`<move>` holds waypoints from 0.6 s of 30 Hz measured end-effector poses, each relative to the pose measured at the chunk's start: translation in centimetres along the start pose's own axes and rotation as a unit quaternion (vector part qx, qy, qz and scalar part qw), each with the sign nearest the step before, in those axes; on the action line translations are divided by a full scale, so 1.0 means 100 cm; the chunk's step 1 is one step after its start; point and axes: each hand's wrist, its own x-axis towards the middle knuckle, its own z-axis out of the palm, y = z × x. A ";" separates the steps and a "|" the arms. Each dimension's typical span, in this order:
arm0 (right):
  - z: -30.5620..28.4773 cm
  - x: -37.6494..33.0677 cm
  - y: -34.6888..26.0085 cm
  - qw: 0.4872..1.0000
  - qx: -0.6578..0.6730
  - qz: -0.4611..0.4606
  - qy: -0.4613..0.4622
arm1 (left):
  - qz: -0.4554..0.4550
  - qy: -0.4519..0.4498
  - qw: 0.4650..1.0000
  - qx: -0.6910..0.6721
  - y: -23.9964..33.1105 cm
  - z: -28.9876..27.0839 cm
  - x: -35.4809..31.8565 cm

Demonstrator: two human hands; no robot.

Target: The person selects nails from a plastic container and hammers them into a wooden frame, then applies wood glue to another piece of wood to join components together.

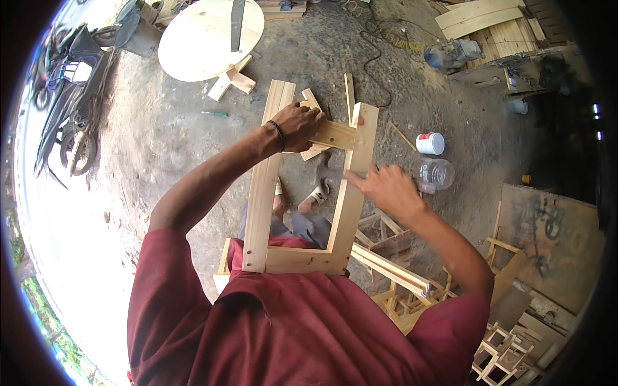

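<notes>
I have a pale wooden frame (259, 193) standing upright against my lap, with two long rails joined by crosspieces. My left hand (299, 127), a dark bracelet on its wrist, is closed around the upper crosspiece (335, 134) near the left rail. Beside the right rail (355, 167), my right hand (389, 190) has its fingers curled and its index finger reaching across the rail. From its fingertips a blurred, dark, hammer-like shape (326, 168) extends into the frame's opening. Motion blur hides what this is. Screw or plug heads dot the lower corners.
Loose wood pieces (312, 100) lie beyond the frame. A round wooden top (206, 42) and a green-handled screwdriver (215, 114) are farther left. To the right stand a white tub (430, 143), a clear plastic jug (438, 174) and wooden stool frames (386, 238). A motorcycle (74, 96) is parked at far left.
</notes>
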 end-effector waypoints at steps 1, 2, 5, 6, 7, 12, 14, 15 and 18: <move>-0.002 -0.008 -0.004 1.000 0.026 -0.006 0.004 | -0.011 0.000 1.000 -0.004 0.003 0.001 -0.002; 0.000 -0.013 -0.005 0.992 0.123 0.005 0.026 | -0.023 -0.001 1.000 -0.009 0.005 0.002 -0.002; 0.013 -0.034 -0.011 0.920 0.380 0.056 0.081 | -0.049 0.024 0.998 -0.018 0.009 0.009 -0.002; 0.020 -0.043 -0.015 0.885 0.446 0.087 0.099 | -0.050 0.045 0.998 -0.018 0.009 0.010 -0.002; 0.024 -0.050 -0.021 0.844 0.511 0.115 0.115 | -0.058 0.041 0.997 -0.016 0.010 0.009 -0.002; 0.018 -0.042 -0.057 0.634 0.705 0.253 0.194 | -0.112 0.015 0.993 -0.011 0.019 0.000 -0.003; 0.023 -0.032 -0.068 0.608 0.704 0.282 0.233 | -0.110 0.024 0.993 -0.017 0.019 0.003 -0.002; 0.023 -0.027 -0.071 0.609 0.697 0.292 0.240 | -0.108 0.029 0.994 -0.019 0.018 0.003 -0.002; 0.043 -0.015 -0.077 0.687 0.611 0.302 0.250 | -0.107 0.046 0.993 -0.013 0.019 0.006 -0.002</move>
